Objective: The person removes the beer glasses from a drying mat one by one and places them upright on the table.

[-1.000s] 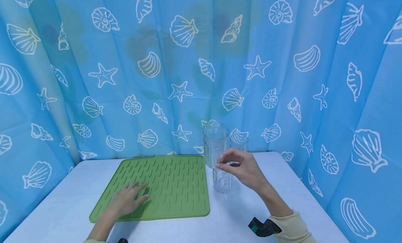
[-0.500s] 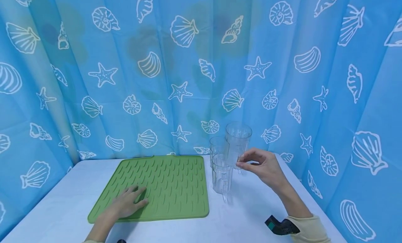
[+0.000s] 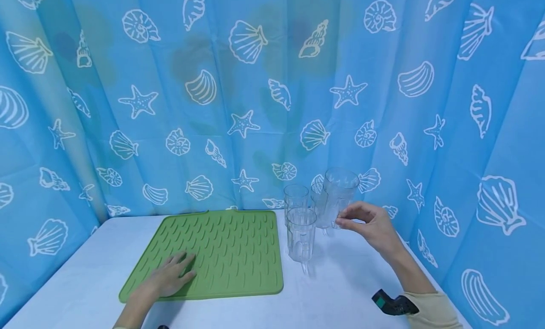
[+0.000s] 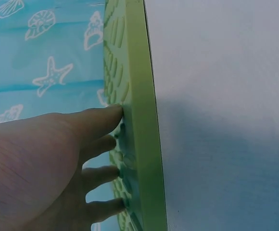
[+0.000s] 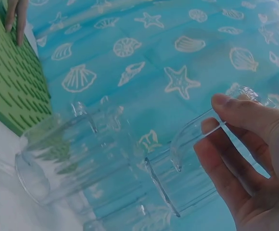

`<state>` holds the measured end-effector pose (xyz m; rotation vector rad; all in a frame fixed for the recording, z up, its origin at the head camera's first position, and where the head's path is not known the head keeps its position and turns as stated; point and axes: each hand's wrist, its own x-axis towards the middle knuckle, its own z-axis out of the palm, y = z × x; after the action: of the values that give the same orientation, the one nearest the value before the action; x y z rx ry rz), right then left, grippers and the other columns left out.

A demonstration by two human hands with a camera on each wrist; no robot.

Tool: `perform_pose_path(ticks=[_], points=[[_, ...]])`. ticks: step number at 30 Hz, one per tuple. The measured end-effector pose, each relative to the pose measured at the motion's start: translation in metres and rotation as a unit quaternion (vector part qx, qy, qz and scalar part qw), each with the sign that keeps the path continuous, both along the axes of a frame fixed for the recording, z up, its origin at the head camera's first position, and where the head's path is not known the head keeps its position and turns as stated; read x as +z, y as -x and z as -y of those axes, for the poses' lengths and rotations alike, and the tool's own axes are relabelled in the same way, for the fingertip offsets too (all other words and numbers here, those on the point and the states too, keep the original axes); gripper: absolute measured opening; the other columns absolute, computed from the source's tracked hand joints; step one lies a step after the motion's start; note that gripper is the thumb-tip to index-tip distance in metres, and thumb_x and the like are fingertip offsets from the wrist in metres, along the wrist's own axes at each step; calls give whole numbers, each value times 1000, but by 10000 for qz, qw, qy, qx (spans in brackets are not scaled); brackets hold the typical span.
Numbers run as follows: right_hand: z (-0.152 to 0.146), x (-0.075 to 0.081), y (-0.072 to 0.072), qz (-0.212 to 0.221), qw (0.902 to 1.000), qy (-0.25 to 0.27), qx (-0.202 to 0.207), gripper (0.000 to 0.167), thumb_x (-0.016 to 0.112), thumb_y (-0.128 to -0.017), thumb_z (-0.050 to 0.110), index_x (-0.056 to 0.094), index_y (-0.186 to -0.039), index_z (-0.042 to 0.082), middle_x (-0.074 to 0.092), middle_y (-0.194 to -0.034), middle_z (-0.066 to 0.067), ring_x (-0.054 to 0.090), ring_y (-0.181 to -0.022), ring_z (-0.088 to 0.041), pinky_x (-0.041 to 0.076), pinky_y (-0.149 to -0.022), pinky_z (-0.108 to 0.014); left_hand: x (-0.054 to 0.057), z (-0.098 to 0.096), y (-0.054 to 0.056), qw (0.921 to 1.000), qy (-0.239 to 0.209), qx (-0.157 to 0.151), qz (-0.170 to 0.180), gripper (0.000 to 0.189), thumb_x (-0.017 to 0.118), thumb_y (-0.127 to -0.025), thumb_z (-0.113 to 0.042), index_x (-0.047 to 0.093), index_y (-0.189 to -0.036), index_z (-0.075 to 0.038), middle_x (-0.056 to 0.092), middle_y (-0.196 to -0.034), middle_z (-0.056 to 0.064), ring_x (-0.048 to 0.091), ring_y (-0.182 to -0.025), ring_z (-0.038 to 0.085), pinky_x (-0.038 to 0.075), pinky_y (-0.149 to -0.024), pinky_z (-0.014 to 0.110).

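My right hand (image 3: 372,225) pinches the handle of a clear mug (image 3: 342,189) at the right of the mug group. In the right wrist view, thumb and fingers close on that curved handle (image 5: 190,132). Whether its base touches the table cannot be told. To its left stand a front clear mug (image 3: 300,239), a back clear mug (image 3: 295,196) and another, partly hidden clear mug (image 3: 318,199). My left hand (image 3: 168,277) rests on the lower left of a green ridged mat (image 3: 234,253), fingers spread. The left wrist view has its fingertips touching the mat.
A white tabletop (image 3: 332,296) extends in front of the mat and to the right of the mugs. Behind and at both sides hangs a blue curtain (image 3: 255,97) with white shell and starfish prints. The front mug stands close to the mat's right edge.
My right hand has carried the mug rightward, from near the mat's right edge past the other mugs. The standing mugs behind it now show more. My left hand has barely moved.
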<state>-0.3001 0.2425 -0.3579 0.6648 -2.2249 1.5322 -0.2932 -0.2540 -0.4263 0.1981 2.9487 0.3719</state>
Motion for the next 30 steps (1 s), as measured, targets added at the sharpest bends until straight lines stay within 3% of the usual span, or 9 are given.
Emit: perform_pose_path(ticks=[7,15,21,30], points=[[-11,-12,11,193,9997,-20,124,18,75,-87,14,68,-101,4,74,-92,3,73,-86,-13,60,-78,-23,-2,1,1,9999,15,72,132,60,48,-101,-42,43,-147,-4,27,-156,29,21,-142,57,22,-107,77],[-25,-34,22,440,9970,-238,599,14,73,-88,9,68,-99,1,74,-91,-2,73,-83,-17,60,-78,-25,1,-1,0,9999,-68,78,84,60,50,-101,-42,44,-146,-4,29,-156,29,21,-142,57,22,-107,76],[-30,-47,27,1028,9885,-536,975,14,72,-89,13,67,-98,3,73,-92,-6,72,-83,-20,60,-79,-28,3,-2,-1,9999,-54,77,75,60,51,-100,-41,44,-146,-4,30,-155,29,22,-142,56,23,-108,75],[-30,-62,34,1229,9768,-748,1589,11,70,-90,9,66,-97,2,72,-90,-11,71,-80,-20,61,-77,-31,3,-1,0,9999,-1,76,111,61,51,-100,-43,44,-146,-4,30,-155,29,23,-141,56,23,-107,77]])
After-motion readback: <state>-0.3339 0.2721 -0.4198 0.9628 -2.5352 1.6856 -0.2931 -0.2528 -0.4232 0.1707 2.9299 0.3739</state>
